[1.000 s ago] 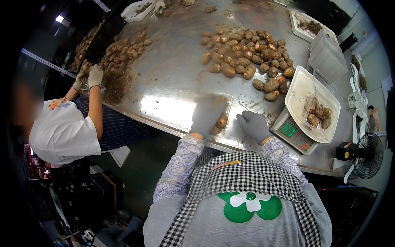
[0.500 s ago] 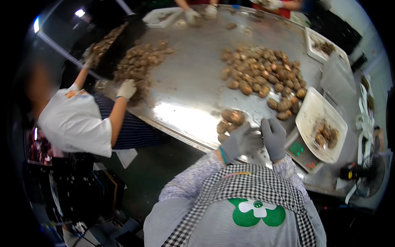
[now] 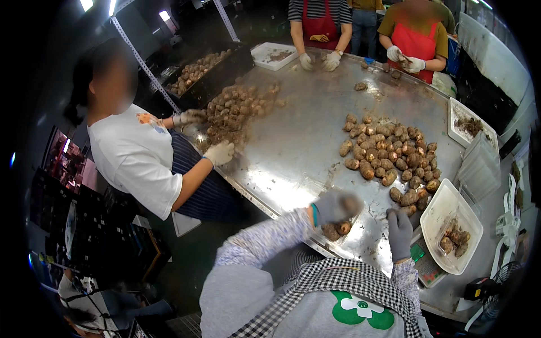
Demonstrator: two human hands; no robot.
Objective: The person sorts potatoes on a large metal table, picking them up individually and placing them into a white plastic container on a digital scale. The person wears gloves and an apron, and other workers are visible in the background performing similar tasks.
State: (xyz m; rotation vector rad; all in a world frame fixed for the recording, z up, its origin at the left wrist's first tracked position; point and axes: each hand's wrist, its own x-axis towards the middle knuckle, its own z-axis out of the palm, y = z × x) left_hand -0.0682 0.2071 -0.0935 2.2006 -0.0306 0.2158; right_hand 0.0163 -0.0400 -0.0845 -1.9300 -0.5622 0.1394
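Observation:
My left hand (image 3: 332, 207), in a grey glove and blurred by motion, is closed round a brown taro (image 3: 353, 205). Just below it, a few taros (image 3: 337, 230) lie near the table's front edge, partly hidden by the hand and sleeve. A faint clear plastic edge shows around them. My right hand (image 3: 400, 235), also grey-gloved, has its fingers stretched toward a taro (image 3: 407, 210) at the near end of a large taro heap (image 3: 389, 149); whether it touches is unclear. Nothing shows in its fingers.
A white tray (image 3: 434, 211) holding several taros in clear plastic rests on a scale (image 3: 426, 265) at right. Clear containers (image 3: 479, 169) stand behind it. A co-worker's gloved hands (image 3: 218, 152) work at another heap (image 3: 236, 110) at left; others stand across the metal table (image 3: 293, 132).
The view has shifted, bringing more of the far side in. My left hand has moved away from my right and now grips a taro. My right hand is nearer the large heap.

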